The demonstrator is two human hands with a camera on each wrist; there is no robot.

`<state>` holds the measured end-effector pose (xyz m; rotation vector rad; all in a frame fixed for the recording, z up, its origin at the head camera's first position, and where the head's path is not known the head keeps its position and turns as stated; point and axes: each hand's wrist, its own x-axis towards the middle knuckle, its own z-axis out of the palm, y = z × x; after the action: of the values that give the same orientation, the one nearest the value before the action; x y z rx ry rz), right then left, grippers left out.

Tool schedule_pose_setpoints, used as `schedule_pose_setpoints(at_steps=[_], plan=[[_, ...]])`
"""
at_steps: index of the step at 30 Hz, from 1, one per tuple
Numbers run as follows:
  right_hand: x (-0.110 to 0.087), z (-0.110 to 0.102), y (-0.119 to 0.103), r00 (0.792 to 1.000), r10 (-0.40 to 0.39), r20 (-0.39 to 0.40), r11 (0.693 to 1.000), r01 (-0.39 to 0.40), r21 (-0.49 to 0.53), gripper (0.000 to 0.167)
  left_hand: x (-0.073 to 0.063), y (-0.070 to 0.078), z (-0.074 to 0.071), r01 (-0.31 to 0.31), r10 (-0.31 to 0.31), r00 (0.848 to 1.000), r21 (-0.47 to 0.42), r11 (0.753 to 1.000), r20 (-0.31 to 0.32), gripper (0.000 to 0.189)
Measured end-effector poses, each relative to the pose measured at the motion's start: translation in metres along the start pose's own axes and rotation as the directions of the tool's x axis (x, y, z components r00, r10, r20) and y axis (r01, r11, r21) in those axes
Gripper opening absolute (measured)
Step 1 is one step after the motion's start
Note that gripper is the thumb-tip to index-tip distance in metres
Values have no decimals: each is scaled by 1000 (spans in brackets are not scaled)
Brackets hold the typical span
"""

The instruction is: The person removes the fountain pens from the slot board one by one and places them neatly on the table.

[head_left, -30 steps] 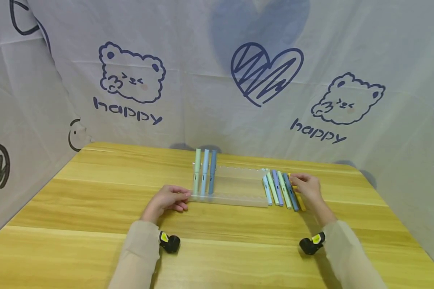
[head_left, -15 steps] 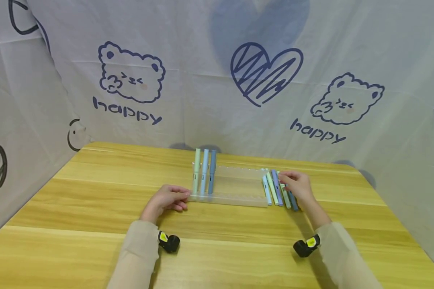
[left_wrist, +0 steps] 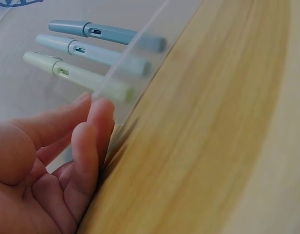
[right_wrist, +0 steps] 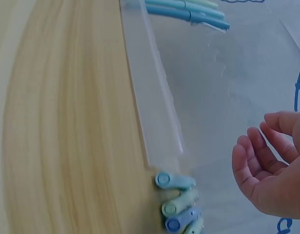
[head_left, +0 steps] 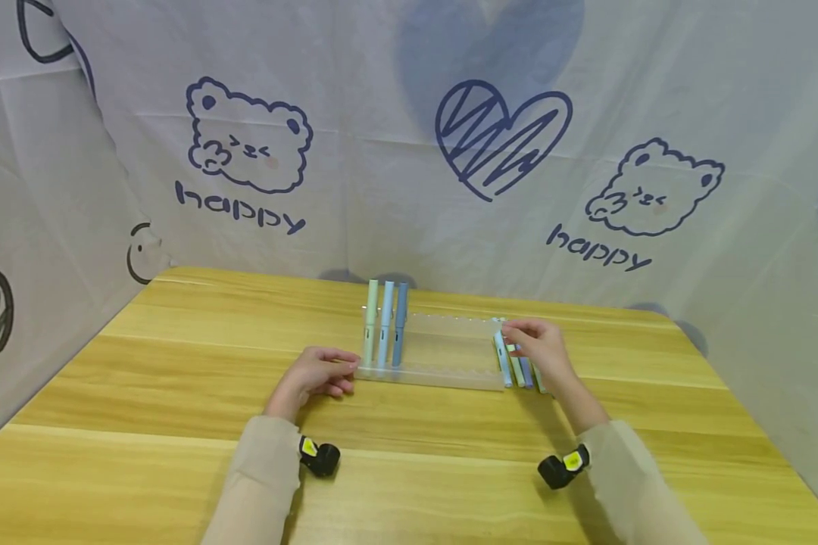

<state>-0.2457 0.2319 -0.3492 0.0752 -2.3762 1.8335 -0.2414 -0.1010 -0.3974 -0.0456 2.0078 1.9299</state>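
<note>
A clear plastic pen stand (head_left: 450, 347) holds a light green pen (head_left: 371, 322), a light blue pen (head_left: 386, 322) and a darker blue pen (head_left: 401, 322) side by side at its left end. My left hand (head_left: 316, 372) pinches the stand's front left corner between thumb and fingers (left_wrist: 99, 114). Above the loose pens by the stand's right end is my right hand (head_left: 544, 352), fingers loosely bent, with nothing between them in the right wrist view. A light blue loose pen (head_left: 503, 363) lies nearest the stand; green and purple ones beside it are partly covered by the hand.
The wooden table (head_left: 409, 469) runs back to a white cloth (head_left: 375, 227) printed with bears and hearts, which also hangs at both sides. Small black cameras (head_left: 323, 459) are strapped to both wrists.
My right hand has moved left across the row of loose pens, from its far right end to the pens nearest the stand. The left hand stays at the stand's corner.
</note>
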Motion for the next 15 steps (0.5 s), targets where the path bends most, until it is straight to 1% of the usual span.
schedule_pose_setpoints(at_steps=[2, 3, 6, 9, 10, 11, 15], plan=[[0, 4, -1, 1000, -24, 11, 1000, 24, 19, 24, 0, 1, 0, 1, -1, 1000, 1, 1000, -1, 31], [5, 5, 7, 997, -63, 36, 996, 60, 71, 21, 0, 1, 0, 1, -1, 1000, 0, 1000, -2, 31], [5, 11, 7, 995, -80, 56, 993, 75, 86, 20, 0, 1, 0, 2, -2, 1000, 2, 1000, -4, 30], [5, 18, 4, 996, -63, 67, 995, 57, 83, 24, 0, 1, -1, 2, -2, 1000, 4, 1000, -5, 30], [-1, 23, -6, 998, -26, 50, 999, 24, 36, 26, 0, 1, -1, 2, -2, 1000, 3, 1000, -5, 30], [-1, 25, -6, 998, -19, 54, 999, 17, 31, 26, 0, 1, -1, 3, -3, 1000, 3, 1000, -5, 30], [-1, 35, -8, 997, 6, 75, 999, -9, 43, 25, 0, 1, 0, 6, -6, 1000, 6, 1000, -4, 30]])
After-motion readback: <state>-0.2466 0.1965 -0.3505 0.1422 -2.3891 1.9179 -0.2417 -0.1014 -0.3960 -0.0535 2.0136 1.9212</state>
